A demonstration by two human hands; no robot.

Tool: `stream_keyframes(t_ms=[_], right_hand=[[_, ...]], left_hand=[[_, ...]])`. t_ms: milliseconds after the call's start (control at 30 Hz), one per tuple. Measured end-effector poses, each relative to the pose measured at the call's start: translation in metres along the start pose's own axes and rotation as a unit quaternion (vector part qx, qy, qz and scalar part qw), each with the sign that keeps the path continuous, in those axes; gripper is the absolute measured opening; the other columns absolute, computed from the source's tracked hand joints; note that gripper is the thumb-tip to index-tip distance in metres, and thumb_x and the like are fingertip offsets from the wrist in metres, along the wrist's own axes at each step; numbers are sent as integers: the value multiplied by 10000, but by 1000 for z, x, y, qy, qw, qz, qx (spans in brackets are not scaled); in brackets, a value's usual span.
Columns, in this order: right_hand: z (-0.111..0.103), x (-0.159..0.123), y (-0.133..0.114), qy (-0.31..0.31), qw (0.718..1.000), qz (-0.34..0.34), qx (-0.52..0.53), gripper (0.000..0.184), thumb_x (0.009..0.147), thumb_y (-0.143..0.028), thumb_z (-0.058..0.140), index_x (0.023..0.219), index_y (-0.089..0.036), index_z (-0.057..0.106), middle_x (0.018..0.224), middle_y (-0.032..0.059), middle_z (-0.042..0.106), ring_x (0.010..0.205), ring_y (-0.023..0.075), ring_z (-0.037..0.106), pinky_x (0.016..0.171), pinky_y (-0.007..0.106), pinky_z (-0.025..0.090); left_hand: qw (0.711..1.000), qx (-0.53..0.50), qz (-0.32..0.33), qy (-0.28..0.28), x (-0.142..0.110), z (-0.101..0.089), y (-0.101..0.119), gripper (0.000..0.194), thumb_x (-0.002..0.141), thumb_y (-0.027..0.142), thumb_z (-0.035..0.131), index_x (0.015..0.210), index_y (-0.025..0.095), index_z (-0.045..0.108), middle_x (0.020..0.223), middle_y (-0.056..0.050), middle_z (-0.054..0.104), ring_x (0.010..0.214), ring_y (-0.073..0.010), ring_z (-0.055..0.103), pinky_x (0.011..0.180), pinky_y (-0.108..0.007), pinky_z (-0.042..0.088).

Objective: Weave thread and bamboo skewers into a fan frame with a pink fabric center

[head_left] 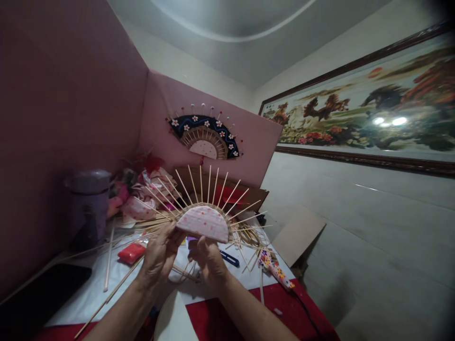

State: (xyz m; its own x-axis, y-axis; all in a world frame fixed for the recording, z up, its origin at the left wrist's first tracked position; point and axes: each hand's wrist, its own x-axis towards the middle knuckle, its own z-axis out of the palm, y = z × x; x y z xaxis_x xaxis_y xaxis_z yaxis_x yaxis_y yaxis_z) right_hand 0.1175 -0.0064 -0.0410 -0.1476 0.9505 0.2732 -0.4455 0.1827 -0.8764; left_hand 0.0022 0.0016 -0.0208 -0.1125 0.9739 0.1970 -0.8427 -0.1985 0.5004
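Note:
A half-round fan frame (203, 222) is held up above the table, its base covered in pale pink cloth with small red marks. Thin wooden sticks radiate from its curved edge, where a band of cord runs along. My left hand (161, 253) grips the lower left corner of the base. Under the straight bottom edge, my right hand (209, 258) pinches the base near its middle. The fingers behind the base are partly hidden. Loose cord (186, 272) hangs or lies below, between the hands.
A finished dark-blue fan (206, 132) with white flowers is pinned to the pink board. On the white cloth lie a red packet (131, 253), a blue cutter (230, 258), loose sticks and a flowered glue gun (275, 269) with its cable. A purple bin (88, 203) stands left.

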Motion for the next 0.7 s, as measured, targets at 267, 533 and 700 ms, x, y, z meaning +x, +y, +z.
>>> stream_keyframes(t_ms=[267, 533, 700], right_hand=[[21, 21, 6, 102, 983, 41, 145, 322, 655, -436, 710, 878, -216, 641, 960, 30, 685, 884, 166, 612, 743, 281, 492], [3, 19, 8, 131, 978, 36, 161, 312, 645, -418, 732, 851, -199, 650, 867, 25, 710, 780, 158, 641, 711, 284, 502], [1, 19, 5, 123, 984, 17, 129, 362, 653, -457, 725, 878, -185, 646, 896, 48, 707, 810, 182, 638, 647, 282, 488]], left_hand=[[994, 109, 13, -21, -8, 3, -5, 140, 641, 242, 753, 701, 128, 695, 759, -55, 718, 749, -178, 673, 763, -294, 535], [977, 214, 5, -20, -11, 1, -12, 227, 634, 277, 761, 790, 118, 719, 798, -78, 720, 710, -172, 655, 680, -268, 524], [973, 227, 17, -30, -16, 7, -11, 233, 674, 318, 734, 785, 115, 715, 788, -76, 709, 730, -198, 655, 707, -326, 542]])
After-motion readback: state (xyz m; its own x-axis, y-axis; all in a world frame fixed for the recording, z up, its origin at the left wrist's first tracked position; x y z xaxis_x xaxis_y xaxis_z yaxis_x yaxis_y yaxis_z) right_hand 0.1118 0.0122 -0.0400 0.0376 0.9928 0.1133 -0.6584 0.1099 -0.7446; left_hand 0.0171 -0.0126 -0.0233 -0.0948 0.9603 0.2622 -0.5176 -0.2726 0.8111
